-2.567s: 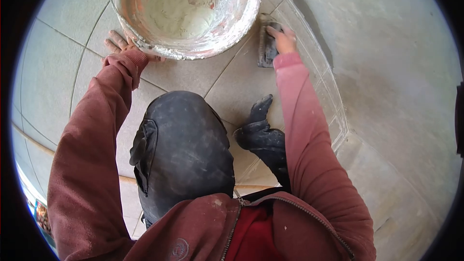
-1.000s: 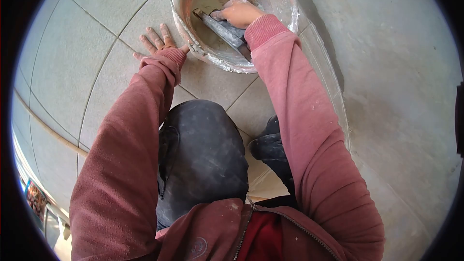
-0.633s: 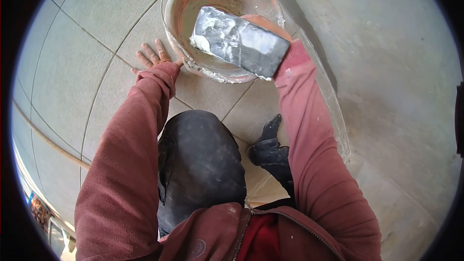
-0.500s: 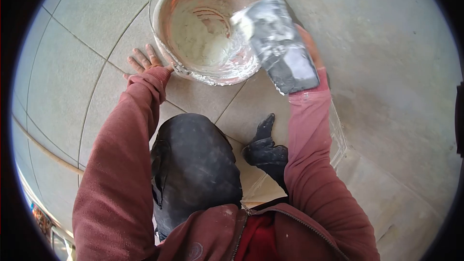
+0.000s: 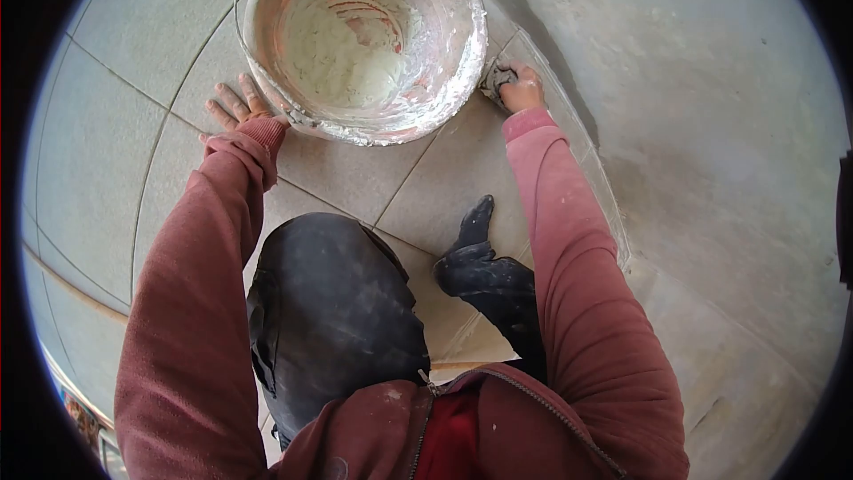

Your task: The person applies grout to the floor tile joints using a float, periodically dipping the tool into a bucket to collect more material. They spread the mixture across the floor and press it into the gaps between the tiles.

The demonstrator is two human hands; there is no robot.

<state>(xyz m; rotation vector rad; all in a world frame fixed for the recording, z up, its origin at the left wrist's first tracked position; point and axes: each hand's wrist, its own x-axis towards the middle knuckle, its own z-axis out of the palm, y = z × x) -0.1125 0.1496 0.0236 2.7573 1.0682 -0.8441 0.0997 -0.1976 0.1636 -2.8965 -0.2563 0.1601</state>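
My left hand (image 5: 238,107) lies at the left of a plaster-smeared bucket (image 5: 475,67), its fingers spread and its thumb right at the bucket's outer side. Inside the bucket, wet whitish plaster (image 5: 351,71) coats the bottom and streaks the walls, with orange showing through. To the right of the bucket, my right hand (image 5: 524,89) is closed on a grey plaster-smeared tool (image 5: 498,78), low over the tiles. Fingers and wrist hide most of that tool, so I cannot tell its exact kind.
Large grey floor tiles (image 5: 346,173) with dark joints spread around the bucket. A plain grey surface (image 5: 711,124) fills the right side, beyond a pale edge strip. My bent knee (image 5: 338,302) and dark shoe (image 5: 475,227) are below the bucket. A thin hose-like line (image 5: 80,286) runs at far left.
My right hand has gone from holding a broad, plaster-coated blade up beside the bucket to low by the tiles. The bucket and left hand appear slightly further up and left in view.
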